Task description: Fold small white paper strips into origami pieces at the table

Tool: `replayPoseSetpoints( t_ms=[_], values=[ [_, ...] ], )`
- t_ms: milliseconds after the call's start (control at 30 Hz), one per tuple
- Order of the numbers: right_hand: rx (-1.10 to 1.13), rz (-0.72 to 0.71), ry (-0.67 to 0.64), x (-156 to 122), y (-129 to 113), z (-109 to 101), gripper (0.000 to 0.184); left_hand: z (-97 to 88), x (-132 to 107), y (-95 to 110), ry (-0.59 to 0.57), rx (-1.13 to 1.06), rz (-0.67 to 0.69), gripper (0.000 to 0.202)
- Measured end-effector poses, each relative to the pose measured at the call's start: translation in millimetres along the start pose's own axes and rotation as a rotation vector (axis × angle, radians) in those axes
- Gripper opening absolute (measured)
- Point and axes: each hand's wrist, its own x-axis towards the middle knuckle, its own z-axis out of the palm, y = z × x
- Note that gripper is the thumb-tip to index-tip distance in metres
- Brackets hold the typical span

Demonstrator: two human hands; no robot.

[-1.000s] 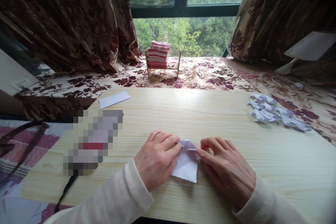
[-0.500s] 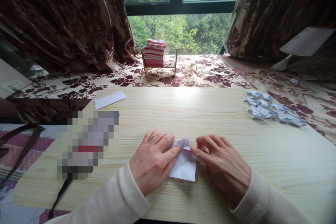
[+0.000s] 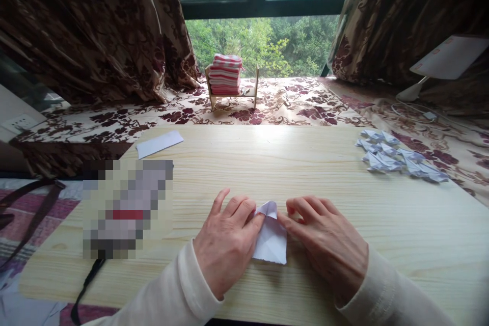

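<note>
A small piece of white paper (image 3: pixel 272 247) with creases lies on the table between my hands. Its top end curls up in a flap, and its lower edge looks torn. My left hand (image 3: pixel 228 242) covers the paper's left side, its thumb at the flap and its fingers bent beyond it. From the other side, my right hand (image 3: pixel 328 244) pinches the paper's upper right edge with thumb and index finger, the remaining fingers curled. The fingertips beneath the flap are partly hidden.
Several folded white paper pieces (image 3: pixel 397 157) lie at the table's (image 3: pixel 313 163) right back corner. A white paper strip (image 3: pixel 159 144) is at the back left, near a pixelated object (image 3: pixel 128 209) with a black strap. Behind stand a small rack with folded cloths (image 3: pixel 225 74) and a lamp (image 3: pixel 446 58).
My left hand has shifted slightly right and its index finger has lifted. The paper has moved a touch right between my hands. My right hand stays nearly in place.
</note>
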Motion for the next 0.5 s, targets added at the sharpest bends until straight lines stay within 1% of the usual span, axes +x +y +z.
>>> replayPoseSetpoints(
  t_ms=[67, 233, 333, 433, 500],
  values=[
    [0.003, -0.001, 0.002, 1, 0, 0, 0.034, 0.0, 0, 2, -0.022, -0.008, -0.015, 0.026],
    [0.011, 0.022, 0.003, 2, -1, -2, 0.031, -1.1, -6, 9, -0.008, -0.01, -0.02, 0.031],
    [0.017, 0.021, -0.004, 3, -1, -2, 0.029, -4.8, -9, 15, -0.028, -0.019, -0.036, 0.033],
    [0.025, 0.014, -0.011, 3, 1, -2, 0.031, -6.0, -13, 22, -0.05, -0.019, -0.061, 0.035],
    [0.034, 0.014, -0.018, 3, 1, -2, 0.032, -3.5, -14, 26, -0.043, -0.01, -0.087, 0.037]
  ],
)
